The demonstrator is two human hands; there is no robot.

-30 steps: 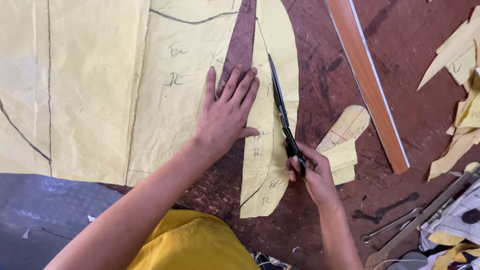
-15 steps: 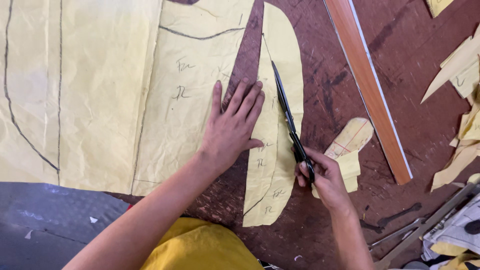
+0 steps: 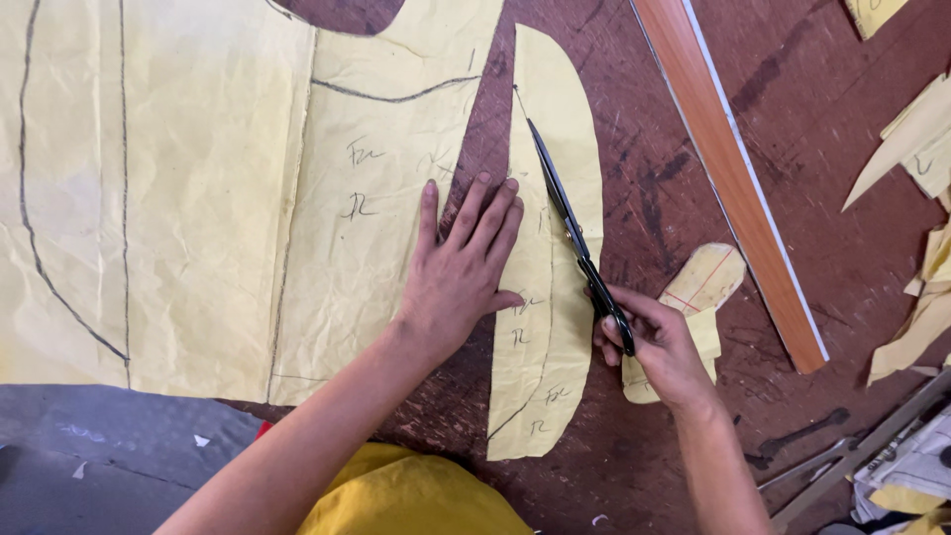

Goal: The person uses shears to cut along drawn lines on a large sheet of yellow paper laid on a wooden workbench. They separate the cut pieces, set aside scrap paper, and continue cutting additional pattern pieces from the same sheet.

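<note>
Scuffed, dark reddish-brown wood forms the worktop [image 3: 684, 198], over which yellow pattern paper is spread. A curved paper piece [image 3: 555, 178] is being cut lengthwise by black scissors [image 3: 570, 233], whose blades lie along a pencilled line with their tips pointing away from the person. The right hand [image 3: 659, 347] is closed round the scissor handles in a firm grip. The left hand [image 3: 461, 272] is laid flat with fingers spread, empty, bridging the edge of the large paper sheet [image 3: 198, 198] and the curved piece beside it. Trouble may be judged likely if the flat hand's pressure is eased: the thin piece could be dragged by the blades and the line missed, or the paper torn at a crease. The fingertips lie near the blades and could be nicked by a careless stroke. A long wooden straightedge [image 3: 733, 188] is laid diagonally to the right, a small rounded offcut [image 3: 703, 282] sits beside the right hand, and further scraps [image 3: 916, 129] are scattered at the right edge. Grey flooring is seen at lower left.
</note>
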